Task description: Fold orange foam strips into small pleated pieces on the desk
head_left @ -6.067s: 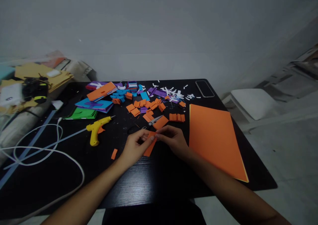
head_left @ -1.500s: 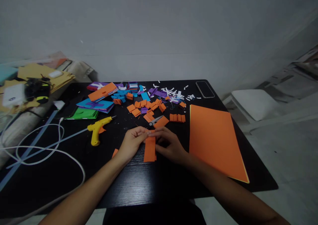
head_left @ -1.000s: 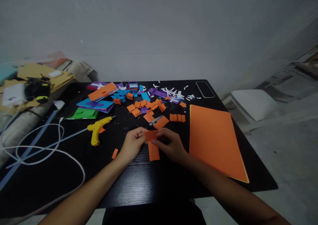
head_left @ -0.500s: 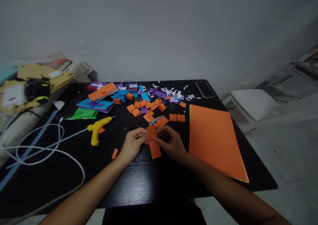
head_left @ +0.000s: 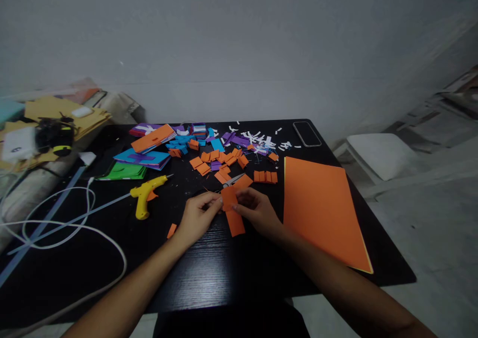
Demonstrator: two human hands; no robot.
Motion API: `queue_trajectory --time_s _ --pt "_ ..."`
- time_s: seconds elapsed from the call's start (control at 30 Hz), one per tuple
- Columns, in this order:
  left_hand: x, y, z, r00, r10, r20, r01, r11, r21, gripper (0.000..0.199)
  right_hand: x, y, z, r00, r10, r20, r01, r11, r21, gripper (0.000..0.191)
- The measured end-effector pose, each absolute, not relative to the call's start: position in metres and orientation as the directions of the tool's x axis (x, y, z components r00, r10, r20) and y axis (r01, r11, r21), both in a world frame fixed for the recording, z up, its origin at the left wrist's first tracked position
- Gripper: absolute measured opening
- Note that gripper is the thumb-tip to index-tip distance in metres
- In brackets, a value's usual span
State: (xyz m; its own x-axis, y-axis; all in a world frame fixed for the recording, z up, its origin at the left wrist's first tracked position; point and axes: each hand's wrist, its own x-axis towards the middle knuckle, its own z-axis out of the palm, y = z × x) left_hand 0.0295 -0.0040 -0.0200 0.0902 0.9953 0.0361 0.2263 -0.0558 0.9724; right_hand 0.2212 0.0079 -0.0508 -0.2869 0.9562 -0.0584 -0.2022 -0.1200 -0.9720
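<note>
An orange paper strip [head_left: 235, 222] with a crease across its middle is held upright between my two hands, above the black table. My left hand [head_left: 199, 213] pinches its left edge near the crease. On the opposite edge, my right hand [head_left: 257, 209] grips it between thumb and fingers. Just beyond the strip lie scissors [head_left: 233, 180], their handles partly hidden, beside another flat orange piece [head_left: 242, 182]. Several small folded orange pieces [head_left: 203, 169] are scattered behind them. One little orange scrap [head_left: 172, 230] rests left of my left hand.
A yellow glue gun [head_left: 144, 197] lies to the left, near a looping white cable [head_left: 119, 258]. Orange sheets [head_left: 323, 208] are stacked at the right, with a phone [head_left: 306, 134] behind. Folded coloured papers [head_left: 142, 158] and white paper scraps [head_left: 257, 138] cover the back.
The lower part of the orange strip has swung slightly to the right, so it now bends more at the crease. Both hands keep nearly the same place and hold.
</note>
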Motion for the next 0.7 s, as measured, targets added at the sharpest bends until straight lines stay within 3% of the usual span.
queue_trajectory --time_s 0.27,0.4,0.53,0.7 --pt "0.005 0.012 -0.014 -0.142 0.966 0.214 0.410 -0.139 0.901 0.023 0.222 0.007 -0.047 -0.259 0.961 -0.098 -0.135 -0.136 -0.981 0.030" --pt "0.003 0.012 -0.015 -0.058 0.942 0.330 0.482 -0.263 0.836 0.031 0.223 0.005 -0.044 -0.282 0.959 -0.039 -0.054 -0.056 -0.997 0.023" --pt "0.012 0.001 -0.013 0.180 0.953 0.243 0.318 -0.290 0.903 0.042 0.223 0.002 -0.045 -0.318 0.947 0.041 0.067 0.065 -0.996 0.019" --pt "0.019 -0.004 -0.010 0.319 0.918 0.234 0.381 -0.350 0.856 0.018 0.223 0.000 -0.044 -0.309 0.951 0.033 0.093 0.064 -0.994 0.021"
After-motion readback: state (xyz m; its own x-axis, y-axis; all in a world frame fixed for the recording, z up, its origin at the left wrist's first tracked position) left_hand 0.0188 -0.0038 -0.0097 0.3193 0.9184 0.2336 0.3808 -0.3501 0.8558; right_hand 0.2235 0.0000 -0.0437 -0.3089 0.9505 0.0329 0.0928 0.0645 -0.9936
